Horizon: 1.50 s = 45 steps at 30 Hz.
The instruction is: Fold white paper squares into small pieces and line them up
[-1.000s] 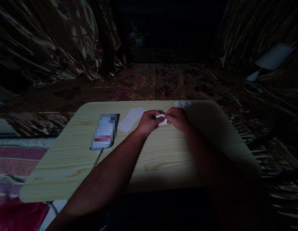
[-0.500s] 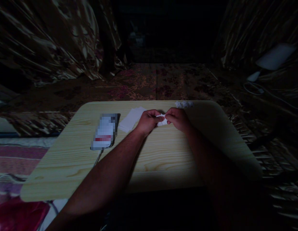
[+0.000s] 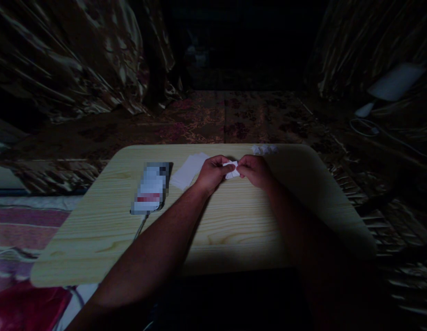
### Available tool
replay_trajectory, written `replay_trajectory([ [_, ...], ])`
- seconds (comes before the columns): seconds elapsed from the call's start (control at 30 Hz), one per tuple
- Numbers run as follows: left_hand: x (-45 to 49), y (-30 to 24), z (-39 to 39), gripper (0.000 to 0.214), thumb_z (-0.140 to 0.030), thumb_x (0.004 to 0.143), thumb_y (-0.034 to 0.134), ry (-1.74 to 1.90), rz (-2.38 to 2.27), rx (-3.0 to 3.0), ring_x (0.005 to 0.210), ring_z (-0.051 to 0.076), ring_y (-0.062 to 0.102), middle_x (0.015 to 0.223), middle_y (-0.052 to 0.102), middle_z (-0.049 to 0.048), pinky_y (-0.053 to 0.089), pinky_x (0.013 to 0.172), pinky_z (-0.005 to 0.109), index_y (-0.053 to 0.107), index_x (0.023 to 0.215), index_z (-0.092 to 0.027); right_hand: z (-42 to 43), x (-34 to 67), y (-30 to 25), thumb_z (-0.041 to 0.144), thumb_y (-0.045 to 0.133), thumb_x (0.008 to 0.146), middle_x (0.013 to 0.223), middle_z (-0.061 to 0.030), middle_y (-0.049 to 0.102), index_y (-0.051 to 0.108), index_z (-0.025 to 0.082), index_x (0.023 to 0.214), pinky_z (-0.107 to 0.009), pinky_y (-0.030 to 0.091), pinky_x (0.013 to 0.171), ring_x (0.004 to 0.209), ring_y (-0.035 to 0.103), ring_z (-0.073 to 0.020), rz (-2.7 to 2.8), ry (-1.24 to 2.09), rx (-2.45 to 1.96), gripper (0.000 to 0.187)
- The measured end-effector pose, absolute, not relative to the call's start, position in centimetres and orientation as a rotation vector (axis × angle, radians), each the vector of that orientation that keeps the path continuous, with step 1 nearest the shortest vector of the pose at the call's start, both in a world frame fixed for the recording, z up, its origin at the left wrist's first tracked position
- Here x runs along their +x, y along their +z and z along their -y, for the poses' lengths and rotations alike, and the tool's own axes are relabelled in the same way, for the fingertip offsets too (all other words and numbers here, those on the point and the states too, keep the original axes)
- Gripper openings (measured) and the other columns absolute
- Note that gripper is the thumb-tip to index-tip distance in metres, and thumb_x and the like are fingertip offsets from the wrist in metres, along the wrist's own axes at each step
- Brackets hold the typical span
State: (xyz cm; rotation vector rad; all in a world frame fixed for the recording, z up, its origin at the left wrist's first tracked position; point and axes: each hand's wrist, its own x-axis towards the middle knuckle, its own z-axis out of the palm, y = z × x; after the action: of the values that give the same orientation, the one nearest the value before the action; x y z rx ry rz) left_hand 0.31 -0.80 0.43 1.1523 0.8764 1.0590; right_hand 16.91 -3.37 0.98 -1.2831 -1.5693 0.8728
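Note:
A small folded piece of white paper is pinched between my two hands, over the far middle of the wooden table. My left hand grips its left side, the thumb lying across the front. At its right edge the thumb and fingers of my right hand are closed on it. Creases show on the paper, but the fingers cover part of it. Left of my left hand lie flat white paper sheets. Small folded white paper pieces stand in a row by the table's far edge, beyond my right hand.
A phone, its screen blurred out, lies on the left of the table with a white cable running off the near side. A white lamp stands at the far right. Patterned curtains hang behind.
The folded paper has tilted slightly between my fingers, and its front face shows a little differently. Both hands keep nearly the same place and grip.

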Motion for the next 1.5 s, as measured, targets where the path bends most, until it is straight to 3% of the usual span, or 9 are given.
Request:
replay_trajectory([
  [0.17,0.31,0.65,0.92,0.026,-0.026,0.057,0.085,1.071,-0.875,1.145,0.045,0.009,0.048,0.056,0.06,-0.0019,0.031,0.045,0.023,0.064,0.067,-0.016,3.38,16.87,0.77,0.026,0.061,0.072,0.056,0.002,0.063,0.061,0.019,0.069,-0.025,0.039,0.054,0.054,0.057,-0.0132,1.6,0.837,-1.274,0.008],
  [0.43,0.28,1.11,1.03,0.026,-0.019,0.05,0.086,1.092,-0.835,1.063,0.051,0.011,0.054,0.057,0.063,0.0,0.039,0.052,0.025,0.063,0.061,-0.014,3.44,16.78,0.59,0.026,0.061,0.072,0.057,0.0022,0.061,0.06,0.019,0.069,-0.025,0.039,0.053,0.053,0.056,-0.0128,1.614,0.846,-1.254,0.008],
  [0.87,0.44,1.13,1.07,0.022,-0.021,0.052,0.083,1.109,-0.871,1.094,0.05,0.009,0.05,0.057,0.062,-0.0007,0.036,0.052,0.024,0.064,0.06,-0.014,3.57,16.56,0.53,0.028,0.058,0.071,0.057,0.0025,0.059,0.058,0.019,0.068,-0.024,0.035,0.054,0.055,0.051,-0.0121,1.646,0.795,-1.25,0.01],
  [1.03,0.54,1.0,1.11,0.021,-0.025,0.055,0.082,1.097,-0.917,1.137,0.047,0.008,0.043,0.054,0.059,-0.002,0.028,0.047,0.024,0.064,0.062,-0.015,3.58,16.57,0.66,0.027,0.058,0.071,0.057,0.0029,0.058,0.058,0.019,0.068,-0.024,0.035,0.054,0.055,0.05,-0.0116,1.635,0.811,-1.263,0.009],
  [1.27,0.55,1.02,1.09,0.02,-0.024,0.054,0.082,1.133,-0.869,1.13,0.056,0.009,0.052,0.064,0.066,0.0014,0.038,0.057,0.024,0.067,0.063,-0.014,3.48,16.46,0.42,0.027,0.058,0.07,0.056,0.0037,0.056,0.056,0.02,0.067,-0.024,0.035,0.055,0.055,0.049,-0.0116,1.644,0.812,-1.239,0.008],
  [1.5,0.49,0.84,0.97,0.028,-0.029,0.054,0.086,1.062,-0.93,1.133,0.048,0.009,0.048,0.059,0.063,-0.0004,0.032,0.048,0.023,0.066,0.068,-0.015,3.37,16.68,0.62,0.026,0.058,0.07,0.058,0.0026,0.06,0.059,0.019,0.069,-0.025,0.036,0.055,0.057,0.053,-0.0129,1.596,0.794,-1.296,0.007],
])
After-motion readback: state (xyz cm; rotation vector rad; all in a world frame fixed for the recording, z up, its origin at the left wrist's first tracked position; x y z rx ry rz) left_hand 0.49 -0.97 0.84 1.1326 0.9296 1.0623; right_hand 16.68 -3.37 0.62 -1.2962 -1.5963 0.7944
